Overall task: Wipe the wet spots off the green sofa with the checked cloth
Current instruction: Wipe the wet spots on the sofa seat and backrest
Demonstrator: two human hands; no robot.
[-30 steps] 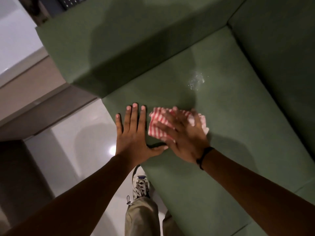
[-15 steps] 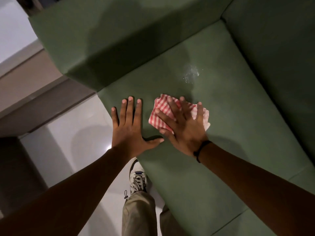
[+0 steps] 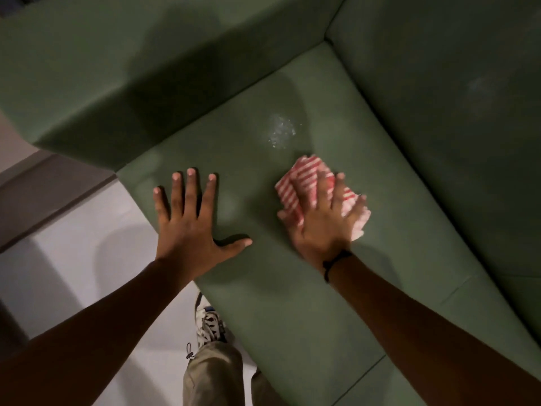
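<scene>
The green sofa (image 3: 292,303) fills most of the view. A glistening wet spot (image 3: 280,131) lies on its seat cushion, near the armrest. Just below and right of it is the red-and-white checked cloth (image 3: 304,180), bunched up and pressed flat onto the seat by my right hand (image 3: 325,218), fingers spread over it and blurred with motion. My left hand (image 3: 190,221) rests flat on the seat's front corner, fingers apart, holding nothing. A fainter pale patch (image 3: 480,89) shows on the backrest.
The sofa's armrest (image 3: 102,83) rises at the upper left and the backrest (image 3: 439,112) at the right. White tiled floor (image 3: 73,259) lies left of the sofa. My trouser leg (image 3: 213,373) and shoe (image 3: 210,323) stand against the seat's front edge.
My right hand has slid the cloth to the right and up the seat, away from my left hand and closer under the wet spot. My left hand has stayed planted.
</scene>
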